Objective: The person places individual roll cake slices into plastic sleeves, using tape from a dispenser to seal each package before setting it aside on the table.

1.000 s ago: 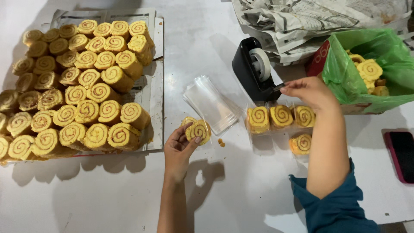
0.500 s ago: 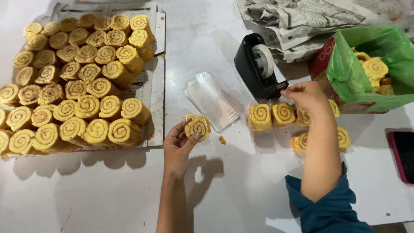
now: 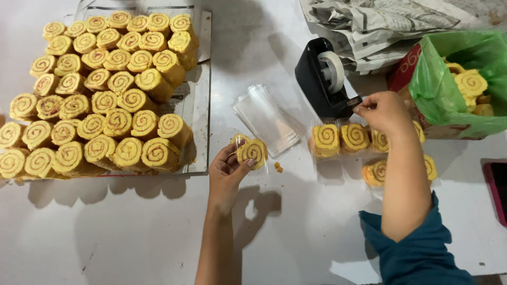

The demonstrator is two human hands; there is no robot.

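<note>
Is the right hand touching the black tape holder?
Touching. In the head view, the right hand has its fingertips pinched right at the front end of the black tape holder, with no gap visible between them.

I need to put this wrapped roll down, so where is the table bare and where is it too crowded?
Bare table lies below the tray of rolls, left of the left hand, and between both forearms. It is crowded around the right hand: tape dispenser, wrapped rolls, green bag.

The forearm covers some wrapped rolls; the phone is cropped.
</note>
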